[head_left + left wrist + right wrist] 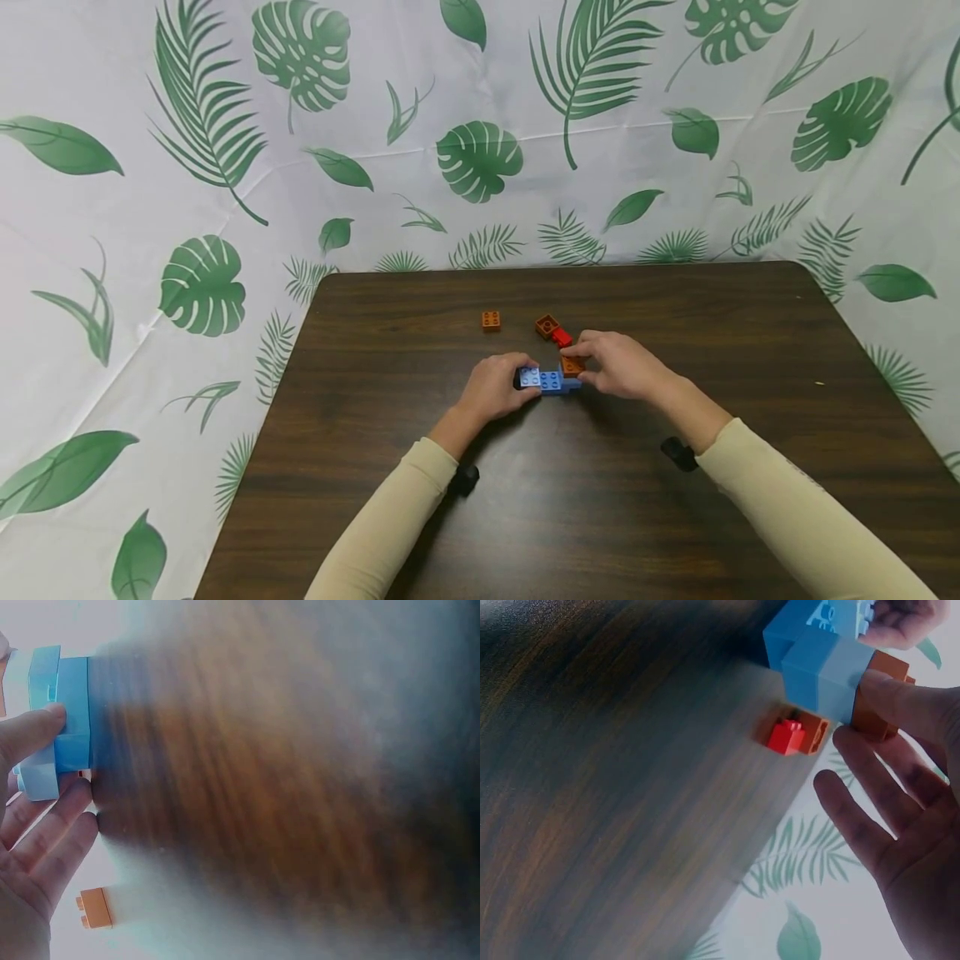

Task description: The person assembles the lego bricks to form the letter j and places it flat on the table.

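Observation:
A small stack of blue and light blue toy building bricks stands on the table in front of me. My left hand grips its left end, thumb on the near side and fingers on the far side, around a light blue brick. At the right end, my right hand pinches an orange-brown brick between thumb and fingers. This brick sits against the top of a light blue brick, studs facing up. The right hand's other fingers are spread beyond the stack.
Behind the stack, a red brick lies against an overturned orange-brown brick. Another orange-brown brick stands studs up, farther left. The dark wooden table meets a leaf-patterned cloth at its back edge.

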{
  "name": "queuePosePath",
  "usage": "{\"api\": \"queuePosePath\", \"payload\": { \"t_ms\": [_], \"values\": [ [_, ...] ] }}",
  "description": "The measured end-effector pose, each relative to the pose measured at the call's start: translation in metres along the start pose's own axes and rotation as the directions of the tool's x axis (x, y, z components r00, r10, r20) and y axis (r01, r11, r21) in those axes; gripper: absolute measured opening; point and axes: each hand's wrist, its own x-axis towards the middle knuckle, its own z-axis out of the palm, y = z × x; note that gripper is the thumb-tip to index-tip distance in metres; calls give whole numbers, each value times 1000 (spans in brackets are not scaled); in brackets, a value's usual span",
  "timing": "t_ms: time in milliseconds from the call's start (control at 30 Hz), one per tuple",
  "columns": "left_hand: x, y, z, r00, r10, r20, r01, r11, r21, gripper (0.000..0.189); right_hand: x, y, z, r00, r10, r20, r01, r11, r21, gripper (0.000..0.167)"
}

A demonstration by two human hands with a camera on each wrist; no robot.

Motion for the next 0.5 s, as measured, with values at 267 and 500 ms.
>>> {"api": "queuePosePath", "payload": {
  "t_ms": [267, 500],
  "values": [
    [1, 0, -1, 1000, 10, 0, -10, 1000, -10, 34, 1, -4, -1, 1000, 27, 11, -26, 999, -48, 45],
    [1, 1, -1, 1000, -6, 21, 7, 1000, -30, 37, 1, -7, -1, 999, 48, 14, -47, 996, -75, 44]
  ]
}}
